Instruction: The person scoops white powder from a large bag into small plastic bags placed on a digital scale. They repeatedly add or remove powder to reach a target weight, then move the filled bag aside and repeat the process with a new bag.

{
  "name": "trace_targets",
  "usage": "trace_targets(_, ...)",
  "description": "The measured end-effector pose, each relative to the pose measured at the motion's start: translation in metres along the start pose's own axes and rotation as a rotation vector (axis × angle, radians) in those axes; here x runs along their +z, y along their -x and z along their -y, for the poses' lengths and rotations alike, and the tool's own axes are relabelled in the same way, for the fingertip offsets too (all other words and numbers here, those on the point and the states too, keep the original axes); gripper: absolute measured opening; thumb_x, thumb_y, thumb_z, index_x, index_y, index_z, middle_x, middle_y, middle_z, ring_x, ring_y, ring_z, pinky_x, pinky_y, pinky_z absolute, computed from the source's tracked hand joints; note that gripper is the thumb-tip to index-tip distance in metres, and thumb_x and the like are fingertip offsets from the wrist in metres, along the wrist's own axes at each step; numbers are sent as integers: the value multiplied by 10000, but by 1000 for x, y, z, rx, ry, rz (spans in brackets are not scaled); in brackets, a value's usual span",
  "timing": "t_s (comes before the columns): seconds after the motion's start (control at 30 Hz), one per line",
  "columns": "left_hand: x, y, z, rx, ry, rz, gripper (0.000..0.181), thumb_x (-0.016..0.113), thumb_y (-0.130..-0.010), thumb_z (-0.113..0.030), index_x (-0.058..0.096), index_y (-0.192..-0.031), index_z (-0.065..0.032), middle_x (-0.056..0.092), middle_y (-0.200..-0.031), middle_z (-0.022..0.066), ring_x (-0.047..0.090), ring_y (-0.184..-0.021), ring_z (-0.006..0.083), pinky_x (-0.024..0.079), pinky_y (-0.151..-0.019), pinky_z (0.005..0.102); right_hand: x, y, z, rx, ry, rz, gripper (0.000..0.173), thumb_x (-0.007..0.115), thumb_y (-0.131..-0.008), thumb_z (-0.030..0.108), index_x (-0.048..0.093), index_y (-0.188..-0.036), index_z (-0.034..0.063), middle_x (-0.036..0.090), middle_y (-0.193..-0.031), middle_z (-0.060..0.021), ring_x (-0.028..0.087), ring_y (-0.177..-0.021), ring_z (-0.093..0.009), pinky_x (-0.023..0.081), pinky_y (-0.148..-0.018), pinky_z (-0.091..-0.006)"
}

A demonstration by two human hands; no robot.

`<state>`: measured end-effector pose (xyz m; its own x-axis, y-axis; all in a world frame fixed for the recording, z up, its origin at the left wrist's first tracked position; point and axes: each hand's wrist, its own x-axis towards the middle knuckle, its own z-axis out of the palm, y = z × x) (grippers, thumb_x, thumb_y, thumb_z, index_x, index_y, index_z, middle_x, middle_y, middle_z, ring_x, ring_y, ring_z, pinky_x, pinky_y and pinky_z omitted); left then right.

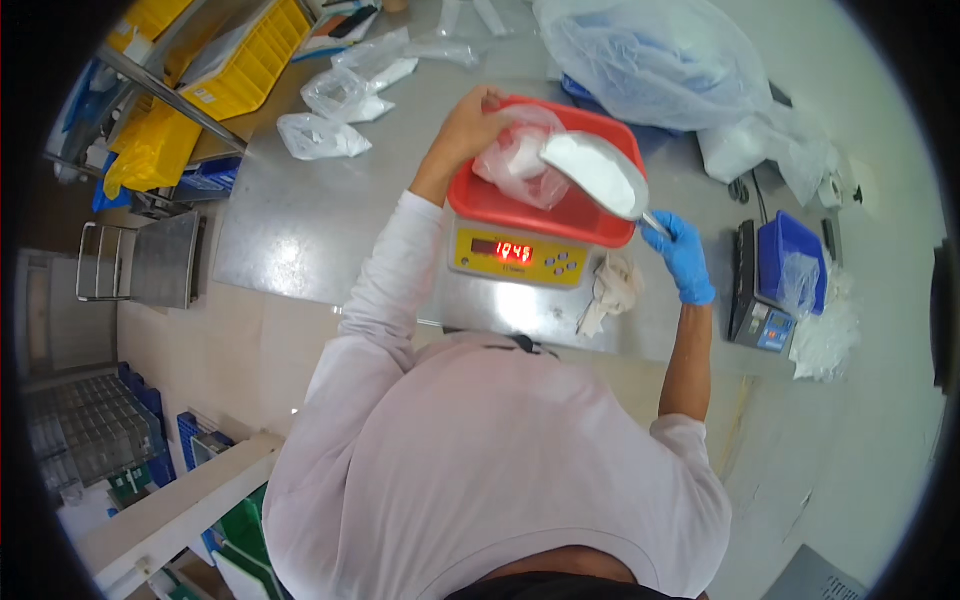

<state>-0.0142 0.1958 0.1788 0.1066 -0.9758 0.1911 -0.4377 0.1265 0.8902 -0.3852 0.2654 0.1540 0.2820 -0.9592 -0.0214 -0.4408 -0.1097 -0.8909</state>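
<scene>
My left hand (474,126) is bare and holds the edge of a clear plastic bag (555,187) with white powder in it. The bag rests in a red plastic tray (487,208) on a yellow-fronted digital scale (465,266) with a lit red display. My right hand (681,251), in a blue glove, grips the handle of a metal scoop (596,172) heaped with white powder. The scoop is over the tray, its tip at the bag. A crumpled beige cloth (615,289) lies right of the scale.
Several bags of white powder (322,139) lie at the back left of the steel table (300,217). A large plastic bag (660,60) stands at the back right. Another scale (761,326) with a blue bin (791,232) is at the right. Yellow crates (247,67) sit at the left.
</scene>
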Motion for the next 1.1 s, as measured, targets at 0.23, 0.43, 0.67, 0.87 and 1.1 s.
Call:
trace_targets(0.23, -24, 11, -4, 203, -67, -1, 417, 704, -729, -199, 594, -1082, -7, 636, -1039, 158, 611, -974, 255, 478, -862, 338, 1, 4, 17, -6, 36, -25, 206, 643, -844, 89, 660, -1041, 30, 673, -900, -1, 536, -757, -56, 455, -702, -232)
trace_targets(0.43, -40, 18, -7, 123, 129, 114, 315, 619, -780, -57, 560, -1080, 16, 613, -1000, 96, 592, -917, 184, 481, -815, 296, 3, 8, 26, 20, 116, -28, 232, 654, -829, 100, 661, -1055, 47, 670, -860, -12, 532, -729, -62, 453, -674, -240)
trace_targets(0.67, -35, 18, -2, 121, 123, 105, 356, 640, -765, -63, 561, -1101, 25, 620, -1018, 121, 595, -938, 199, 480, -836, 309, 8, 8, 32, 33, 137, -34, 246, 656, -831, 113, 662, -1071, 63, 667, -848, -13, 534, -721, -62, 454, -670, -243)
trace_targets(0.87, -33, 10, 4, 119, 57, 83, 395, 649, -761, -95, 562, -1116, 54, 625, -1047, 154, 598, -953, 226, 479, -848, 326, 10, 12, 41, 19, 108, -60, 229, 650, -831, 98, 669, -1057, 62, 675, -858, -12, 549, -732, -62, 461, -677, -244)
trace_targets(1.1, 20, -36, 25, 15, -339, 287, 520, 719, -674, -282, 608, -1105, -14, 646, -1031, 191, 644, -903, 291, 498, -798, 357, 26, -4, 58, 61, 356, -47, 237, 646, -812, 149, 670, -1037, 78, 682, -862, -92, 623, -743, -163, 485, -697, -295)
